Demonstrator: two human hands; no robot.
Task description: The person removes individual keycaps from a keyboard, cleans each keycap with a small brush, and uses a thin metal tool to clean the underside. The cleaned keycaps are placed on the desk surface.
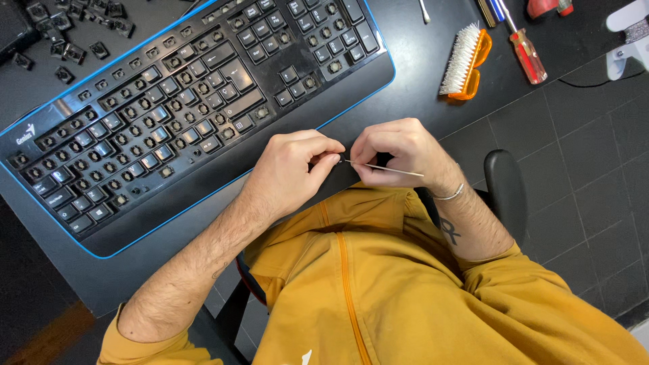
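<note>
Hands meet at the near edge of the desk [433,61], just in front of the person's chest. The left hand [291,172] is curled into a loose fist, its thumb and forefinger pinched on something small and dark at the fingertips [332,157]; what that piece is cannot be told, as the fingers hide most of it. The right hand [399,152] is closed in a fine grip on a thin stick [385,169], pale and straight, which lies nearly level. Its tip points toward the left hand's pinch and touches or nearly touches the small piece there; its other end runs out past the right wrist, over a thin silver bracelet [449,195].

Just beyond the two hands, up and to the left of them, lies a black keyboard [196,101] with a blue rim, tilted across the desk. Many of its keys are off, showing bare round sockets, while others are in place. Farther beyond the left hand, at the far corner, sits a heap of loose black keycaps [67,34]. Up and to the right of the right hand lies an orange brush [466,62] with white bristles, and just past it a screwdriver [524,51] with a red clear handle. Below the hands is the person's mustard-yellow zipped jacket [378,290].
</note>
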